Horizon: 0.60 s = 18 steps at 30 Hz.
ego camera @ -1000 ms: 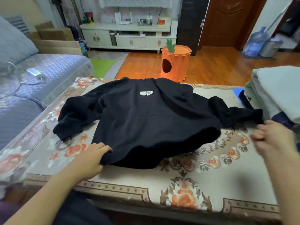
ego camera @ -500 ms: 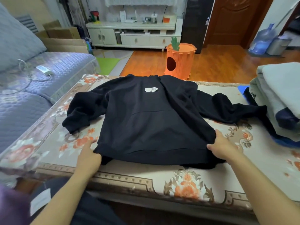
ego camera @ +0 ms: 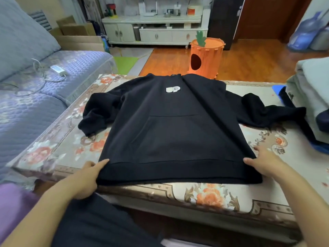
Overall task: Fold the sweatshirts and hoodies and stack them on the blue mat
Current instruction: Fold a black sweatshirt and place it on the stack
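Note:
A black hoodie point(ego camera: 174, 125) with a small white chest logo lies front up on the floral table point(ego camera: 210, 195), hem toward me and both sleeves spread outward. My left hand point(ego camera: 87, 177) grips the hem's left corner, thumb on top and fingers tucked under the cloth. My right hand point(ego camera: 263, 163) holds the hem's right corner the same way. At the right edge, a stack of folded sweatshirts point(ego camera: 313, 97) sits on the blue mat point(ego camera: 277, 88), most of the mat hidden beneath it.
A grey-purple sofa point(ego camera: 35, 90) with a white power strip and cable runs along the table's left side. Beyond the table stand an orange carrot-shaped bin point(ego camera: 206, 57) on the wooden floor and a white cabinet. The hoodie's right sleeve reaches the stack.
Both hands took hold of the hem corners and pulled the hoodie toward me, flattening its body. A second ago my right hand was off to the right, near the sleeve.

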Tool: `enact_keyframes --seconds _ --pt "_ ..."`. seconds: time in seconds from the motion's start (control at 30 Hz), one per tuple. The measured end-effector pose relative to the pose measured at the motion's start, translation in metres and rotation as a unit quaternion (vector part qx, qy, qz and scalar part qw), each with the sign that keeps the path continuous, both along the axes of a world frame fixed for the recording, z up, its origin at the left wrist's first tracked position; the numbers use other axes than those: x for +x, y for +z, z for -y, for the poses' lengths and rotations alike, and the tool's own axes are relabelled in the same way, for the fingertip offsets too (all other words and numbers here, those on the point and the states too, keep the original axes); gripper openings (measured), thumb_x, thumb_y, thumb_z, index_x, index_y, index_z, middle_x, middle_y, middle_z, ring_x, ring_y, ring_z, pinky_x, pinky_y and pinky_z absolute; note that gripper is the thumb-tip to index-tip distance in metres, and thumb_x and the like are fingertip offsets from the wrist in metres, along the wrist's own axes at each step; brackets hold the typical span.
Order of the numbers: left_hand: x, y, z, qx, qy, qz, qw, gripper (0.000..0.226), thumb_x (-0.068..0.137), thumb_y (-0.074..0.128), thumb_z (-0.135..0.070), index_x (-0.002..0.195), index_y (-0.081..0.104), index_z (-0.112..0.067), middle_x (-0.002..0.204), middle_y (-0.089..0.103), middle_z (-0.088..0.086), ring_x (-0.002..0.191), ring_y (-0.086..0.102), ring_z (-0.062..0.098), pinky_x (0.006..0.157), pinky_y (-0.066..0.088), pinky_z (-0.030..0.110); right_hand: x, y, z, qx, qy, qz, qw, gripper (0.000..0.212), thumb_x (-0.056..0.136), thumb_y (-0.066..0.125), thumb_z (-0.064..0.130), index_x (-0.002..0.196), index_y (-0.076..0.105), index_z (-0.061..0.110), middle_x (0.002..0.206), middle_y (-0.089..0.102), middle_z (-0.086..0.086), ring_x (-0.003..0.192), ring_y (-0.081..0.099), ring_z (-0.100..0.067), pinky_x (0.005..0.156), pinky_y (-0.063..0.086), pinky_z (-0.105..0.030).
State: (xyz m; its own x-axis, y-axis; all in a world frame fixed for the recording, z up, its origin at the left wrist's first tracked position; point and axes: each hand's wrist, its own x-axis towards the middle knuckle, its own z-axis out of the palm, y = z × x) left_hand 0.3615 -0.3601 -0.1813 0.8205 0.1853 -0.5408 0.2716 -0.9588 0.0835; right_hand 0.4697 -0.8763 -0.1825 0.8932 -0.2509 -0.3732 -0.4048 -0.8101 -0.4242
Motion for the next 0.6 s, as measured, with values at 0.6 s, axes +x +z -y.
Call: enact_keyframes --seconds 0.6 --pt "0.075 -0.040 0.085 -0.051 0.098 0.256 0.960 0.038 0.103 0.036 -0.029 0.135 0.050 -0.017 0.127 0.062 0.020 0.111 0.060 0.040 0.092 0.049 0.048 -0.049 0.013 0.080 -0.145 -0.056 -0.038 0.987 0.032 0.087 0.066 0.024 0.113 0.062 0.005 0.103 0.065 -0.020 0.098 0.063 -0.036 0.076 0.045 -0.037"
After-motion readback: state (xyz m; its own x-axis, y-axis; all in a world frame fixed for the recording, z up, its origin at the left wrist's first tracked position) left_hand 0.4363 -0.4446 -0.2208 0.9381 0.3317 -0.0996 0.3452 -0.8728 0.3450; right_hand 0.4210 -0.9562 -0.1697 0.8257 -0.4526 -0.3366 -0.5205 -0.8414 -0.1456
